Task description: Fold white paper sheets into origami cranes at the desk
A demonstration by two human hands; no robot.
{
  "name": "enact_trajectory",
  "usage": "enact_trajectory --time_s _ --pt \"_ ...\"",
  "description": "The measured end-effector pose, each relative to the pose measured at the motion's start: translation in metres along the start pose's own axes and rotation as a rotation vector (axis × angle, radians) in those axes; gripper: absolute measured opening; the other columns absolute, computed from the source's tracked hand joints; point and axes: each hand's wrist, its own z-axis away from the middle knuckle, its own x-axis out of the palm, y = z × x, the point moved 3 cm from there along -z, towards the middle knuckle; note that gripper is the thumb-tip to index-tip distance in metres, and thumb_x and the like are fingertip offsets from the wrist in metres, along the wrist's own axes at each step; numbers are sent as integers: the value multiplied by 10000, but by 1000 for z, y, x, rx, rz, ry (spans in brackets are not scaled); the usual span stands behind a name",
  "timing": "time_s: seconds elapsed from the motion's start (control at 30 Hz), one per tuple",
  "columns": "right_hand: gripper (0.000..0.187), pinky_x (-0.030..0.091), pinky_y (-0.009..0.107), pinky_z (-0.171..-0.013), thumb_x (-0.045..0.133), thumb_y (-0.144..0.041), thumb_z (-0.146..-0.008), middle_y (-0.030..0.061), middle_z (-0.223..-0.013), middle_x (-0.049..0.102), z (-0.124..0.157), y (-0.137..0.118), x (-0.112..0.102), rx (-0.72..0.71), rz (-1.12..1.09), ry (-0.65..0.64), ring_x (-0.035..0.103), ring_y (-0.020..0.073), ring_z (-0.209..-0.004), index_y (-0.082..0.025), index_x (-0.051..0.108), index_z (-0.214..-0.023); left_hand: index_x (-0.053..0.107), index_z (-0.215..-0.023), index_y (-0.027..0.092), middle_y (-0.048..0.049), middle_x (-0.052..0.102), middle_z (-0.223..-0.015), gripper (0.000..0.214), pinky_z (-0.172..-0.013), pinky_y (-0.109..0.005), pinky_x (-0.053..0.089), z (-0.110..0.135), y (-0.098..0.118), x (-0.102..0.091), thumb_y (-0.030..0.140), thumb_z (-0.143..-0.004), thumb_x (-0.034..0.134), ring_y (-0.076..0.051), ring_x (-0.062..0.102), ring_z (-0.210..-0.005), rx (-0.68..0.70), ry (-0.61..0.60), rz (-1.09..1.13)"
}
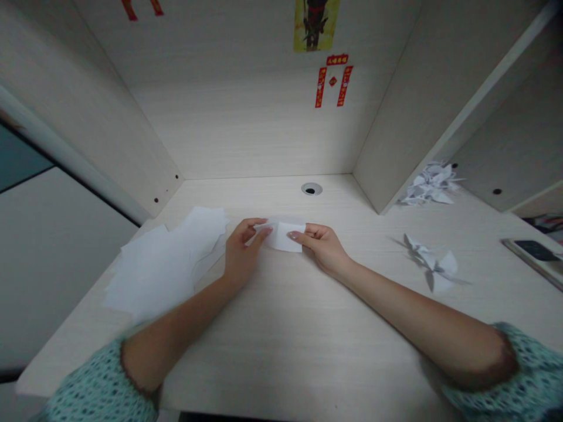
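Note:
A small folded piece of white paper (pixel 284 235) lies on the pale wooden desk (pixel 281 328), between both my hands. My left hand (pixel 241 251) pinches its left edge with thumb and fingers closed on it. At the paper's right edge, my right hand (pixel 323 245) presses down with its fingers curled over the fold. Both forearms reach in from the bottom corners, with teal patterned sleeves at the elbows.
A loose stack of white sheets (pixel 162 264) lies left of my left hand. A folded paper crane (pixel 433 264) sits on the desk to the right, with a pile of folded cranes (pixel 431 184) behind it. A phone (pixel 534 251) lies at the far right. A cable hole (pixel 312 189) is in the desk's back.

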Motion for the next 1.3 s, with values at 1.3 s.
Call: enact_trajectory --time_s 1.3 --pt "349 504 327 -754 664 -384 -756 44 -1086 608 7 -27 -11 -480 328 381 585 172 -914 -291 601 -1086 693 -1022 210 -46 705 -1058 324 -914 -343 480 3 -3 6 356 -733 684 -208 651 -965 -33 -162 22"
